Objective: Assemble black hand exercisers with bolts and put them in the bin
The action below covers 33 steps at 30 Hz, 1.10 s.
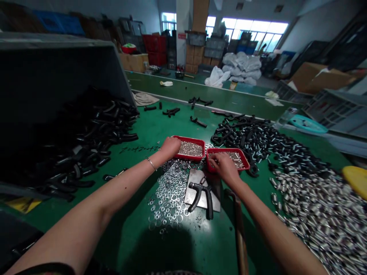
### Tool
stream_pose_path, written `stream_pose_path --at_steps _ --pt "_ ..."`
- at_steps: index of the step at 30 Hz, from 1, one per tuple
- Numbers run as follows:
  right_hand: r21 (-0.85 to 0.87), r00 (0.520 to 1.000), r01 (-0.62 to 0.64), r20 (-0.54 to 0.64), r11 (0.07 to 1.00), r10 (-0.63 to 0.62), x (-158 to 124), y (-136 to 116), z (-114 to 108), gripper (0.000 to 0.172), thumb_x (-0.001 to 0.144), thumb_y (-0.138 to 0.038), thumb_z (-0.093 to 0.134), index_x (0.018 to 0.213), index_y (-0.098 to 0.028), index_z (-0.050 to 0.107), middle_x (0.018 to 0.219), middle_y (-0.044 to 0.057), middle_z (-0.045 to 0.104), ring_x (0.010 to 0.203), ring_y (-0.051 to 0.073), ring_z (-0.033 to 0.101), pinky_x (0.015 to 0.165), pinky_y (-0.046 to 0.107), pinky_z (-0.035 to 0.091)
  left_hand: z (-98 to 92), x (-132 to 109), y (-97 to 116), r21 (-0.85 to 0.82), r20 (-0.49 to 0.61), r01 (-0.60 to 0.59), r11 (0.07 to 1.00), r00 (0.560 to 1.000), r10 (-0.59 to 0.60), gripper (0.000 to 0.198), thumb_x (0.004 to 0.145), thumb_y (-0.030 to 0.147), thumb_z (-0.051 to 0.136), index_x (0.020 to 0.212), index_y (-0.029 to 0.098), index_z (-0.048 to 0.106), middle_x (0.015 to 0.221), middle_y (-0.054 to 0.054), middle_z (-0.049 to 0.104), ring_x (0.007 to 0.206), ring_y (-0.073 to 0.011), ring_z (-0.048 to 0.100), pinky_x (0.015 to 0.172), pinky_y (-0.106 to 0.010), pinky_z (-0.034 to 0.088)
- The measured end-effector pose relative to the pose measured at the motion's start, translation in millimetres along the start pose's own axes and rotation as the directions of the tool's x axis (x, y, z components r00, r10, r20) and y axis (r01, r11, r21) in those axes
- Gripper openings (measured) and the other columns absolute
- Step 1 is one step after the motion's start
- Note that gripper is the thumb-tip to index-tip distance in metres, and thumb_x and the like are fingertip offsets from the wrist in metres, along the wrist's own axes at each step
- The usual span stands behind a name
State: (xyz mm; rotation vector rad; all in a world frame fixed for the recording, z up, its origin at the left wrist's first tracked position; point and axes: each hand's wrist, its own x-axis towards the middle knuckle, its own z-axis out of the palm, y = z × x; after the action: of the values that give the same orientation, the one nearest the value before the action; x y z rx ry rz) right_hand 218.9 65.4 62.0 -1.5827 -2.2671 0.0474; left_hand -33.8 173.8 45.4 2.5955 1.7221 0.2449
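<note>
Red plastic lies under both hands: the left hand [169, 147] rests with its fingers curled over the near-left corner of the left red tray [197, 140], and the right hand [225, 167] bends over the near-left part of the right red tray [244, 157]. I cannot tell whether either grip is closed on a small part, because the fingertips are hidden. The 2 trays stand side by side on the green table [149, 130], almost touching, and each holds small silvery metal pieces. A thin bracelet [151, 163] circles the left wrist. Between the forearms a scatter of silver washers [169, 194] spreads toward the person, just beside a grey metal plate [193, 191] with a black handle piece [202, 193] on it. A wooden handle [239, 229] lies under the right forearm. A heap of black curved parts [94, 130] lies far left, a second black heap [252, 137] lies behind the right tray, and silver cylinders [312, 206] cover the table at right.
</note>
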Motion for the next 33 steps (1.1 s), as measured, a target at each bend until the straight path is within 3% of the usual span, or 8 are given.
stream_pose_path --at_steps 7,14,19,22,25,27,31,33 --pt "-0.022 0.976 0.103 0.195 0.994 -0.097 99.4 -21.2 57.6 0.008 0.083 -0.016 0.066 0.078 -0.015 0.072 0.088 0.012 0.072 0.092 0.024 0.058 0.092 0.035 0.038 10.0 -15.2 -16.4 -0.230 -0.169 0.020 0.973 0.984 -0.060 0.018 0.096 0.023 0.048 0.103 0.013 0.060 0.099 -0.012 0.068 0.090 -0.0210 0.063 0.079 -0.029 0.046" --pt "0.077 0.985 0.032 0.169 0.997 -0.045 96.3 -13.7 70.2 0.008 0.086 -0.016 0.060 0.087 -0.013 0.068 0.095 0.013 0.069 0.094 0.023 0.055 0.094 0.036 0.035 6.4 -17.0 -34.4 -0.546 -0.227 -0.023 0.837 0.966 -0.122 0.012 0.089 0.023 0.057 0.088 0.016 0.066 0.091 -0.007 0.068 0.090 -0.0191 0.062 0.086 -0.030 0.045" --pt "0.224 0.998 -0.043 0.060 0.974 0.030 87.8 -20.7 59.7 0.011 0.090 -0.018 0.051 0.092 -0.015 0.061 0.095 0.009 0.066 0.090 0.019 0.056 0.084 0.031 0.041 0.1 -60.3 3.0 -0.744 -0.147 -0.012 0.668 0.978 -0.146 0.014 0.087 0.028 0.060 0.096 0.018 0.065 0.088 -0.004 0.069 0.078 -0.0158 0.064 0.076 -0.029 0.049" --pt "0.446 0.990 -0.111 -0.024 0.888 0.136 60.3 -24.5 44.9 0.014 0.094 -0.029 0.048 0.097 -0.018 0.055 0.091 0.004 0.064 0.079 0.016 0.057 0.074 0.027 0.045 6.2 -99.9 38.4 -0.844 0.014 0.029 0.535 0.999 -0.033 0.016 0.086 0.034 0.062 0.089 0.018 0.064 0.075 -0.001 0.067 0.061 -0.0127 0.061 0.065 -0.027 0.047" --pt "0.840 0.951 -0.202 0.045 0.503 0.307 3.4 -27.5 29.5 0.020 0.091 -0.043 0.055 0.094 -0.023 0.054 0.087 0.000 0.064 0.068 0.014 0.058 0.065 0.027 0.048 14.1 -132.2 62.0 -0.876 0.099 0.089 0.474 0.995 -0.004 0.018 0.087 0.036 0.061 0.087 0.018 0.064 0.075 0.000 0.067 0.061 -0.0127 0.059 0.063 -0.027 0.046" --pt "0.921 0.911 -0.264 0.141 0.286 0.388 -41.4 -27.6 23.8 0.023 0.087 -0.045 0.061 0.092 -0.024 0.055 0.085 -0.001 0.064 0.067 0.014 0.059 0.064 0.028 0.050 16.3 -146.8 67.6 -0.905 0.131 0.134 0.404 0.991 -0.036 0.019 0.087 0.037 0.059 0.091 0.019 0.064 0.080 -0.001 0.068 0.065 -0.0136 0.062 0.066 -0.028 0.048" --pt "0.917 0.832 -0.362 0.235 0.171 0.503 -105.9 -23.5 26.4 0.028 0.081 -0.046 0.070 0.088 -0.022 0.058 0.073 -0.002 0.061 0.062 0.016 0.059 0.062 0.030 0.052 14.6 -166.0 68.4 -0.955 0.221 0.226 0.193 0.974 -0.051 0.023 0.084 0.037 0.064 0.096 0.017 0.063 0.078 -0.002 0.069 0.074 -0.0162 0.067 0.076 -0.030 0.050" --pt "0.885 0.827 -0.412 0.263 0.216 0.496 -117.1 -22.9 30.5 0.029 0.080 -0.048 0.069 0.086 -0.021 0.059 0.072 -0.001 0.062 0.061 0.017 0.059 0.060 0.031 0.052 13.5 -173.4 69.6 -0.953 0.265 0.269 0.136 0.963 -0.052 0.026 0.081 0.039 0.067 0.093 0.017 0.063 0.073 -0.001 0.068 0.071 -0.0162 0.066 0.075 -0.030 0.050"
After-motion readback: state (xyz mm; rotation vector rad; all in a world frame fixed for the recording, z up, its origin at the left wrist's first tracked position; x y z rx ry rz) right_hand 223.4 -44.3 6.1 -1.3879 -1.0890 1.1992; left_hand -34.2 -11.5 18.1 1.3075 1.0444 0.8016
